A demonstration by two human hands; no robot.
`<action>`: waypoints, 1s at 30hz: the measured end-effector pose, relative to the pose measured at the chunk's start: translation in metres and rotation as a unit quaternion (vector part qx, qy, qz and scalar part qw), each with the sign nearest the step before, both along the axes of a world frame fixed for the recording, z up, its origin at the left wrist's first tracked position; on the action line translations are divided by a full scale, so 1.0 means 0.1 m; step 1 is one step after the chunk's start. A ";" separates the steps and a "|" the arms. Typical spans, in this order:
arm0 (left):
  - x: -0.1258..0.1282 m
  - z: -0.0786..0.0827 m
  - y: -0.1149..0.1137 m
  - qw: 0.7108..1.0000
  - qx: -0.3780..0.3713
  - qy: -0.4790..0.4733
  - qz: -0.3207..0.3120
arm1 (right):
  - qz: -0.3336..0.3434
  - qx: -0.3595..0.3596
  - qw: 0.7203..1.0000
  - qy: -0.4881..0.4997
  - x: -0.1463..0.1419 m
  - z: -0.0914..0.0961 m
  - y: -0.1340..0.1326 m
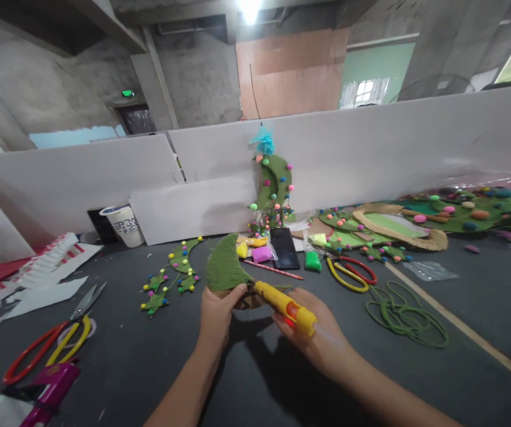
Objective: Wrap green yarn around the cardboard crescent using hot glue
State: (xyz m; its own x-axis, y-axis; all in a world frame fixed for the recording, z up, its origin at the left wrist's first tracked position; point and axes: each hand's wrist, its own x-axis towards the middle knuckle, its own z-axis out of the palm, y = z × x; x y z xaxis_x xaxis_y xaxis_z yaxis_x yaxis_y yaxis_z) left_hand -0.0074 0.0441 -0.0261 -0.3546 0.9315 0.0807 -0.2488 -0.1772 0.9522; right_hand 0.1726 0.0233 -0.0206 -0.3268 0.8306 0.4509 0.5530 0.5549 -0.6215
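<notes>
My left hand [220, 308] grips the lower part of a crescent moon [226, 264] partly covered in green yarn, thumb on its face. The upper part is green; the lower part looks brown and bare. My right hand [313, 326] is closed around a yellow hot glue gun [284, 305] with a red light on its body. The gun points left, its nozzle close to the moon's edge by my left thumb; whether they touch I cannot tell. A strand of green yarn seems to run behind the gun towards my right fingers.
Left lie a moon-and-star garland [182, 261], scissors [75, 320] and a magenta tool [53, 388]. Ahead, a decorated moon [275, 181] hangs before a white partition, near a phone [284, 249] and clay packets [262, 255]. Right are more scissors [348, 273] and a green cord [404, 314].
</notes>
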 end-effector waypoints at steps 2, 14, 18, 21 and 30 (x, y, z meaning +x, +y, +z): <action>0.00 0.00 0.00 1.000 0.002 -0.001 0.001 | -0.003 -0.001 1.000 0.001 0.00 0.00 0.00; 0.00 0.00 0.00 1.000 0.005 0.011 0.005 | -0.002 -0.024 0.999 0.021 -0.01 -0.05 0.01; 0.01 0.01 -0.01 1.000 0.001 0.012 0.008 | -0.006 -0.031 0.999 0.026 -0.01 -0.03 -0.01; 0.01 0.01 0.00 1.000 0.001 0.010 0.007 | 0.003 -0.037 0.999 0.034 -0.01 -0.05 0.00; -0.01 0.00 0.02 0.999 -0.010 0.026 0.020 | -0.046 -0.032 0.992 0.112 0.06 -0.03 0.11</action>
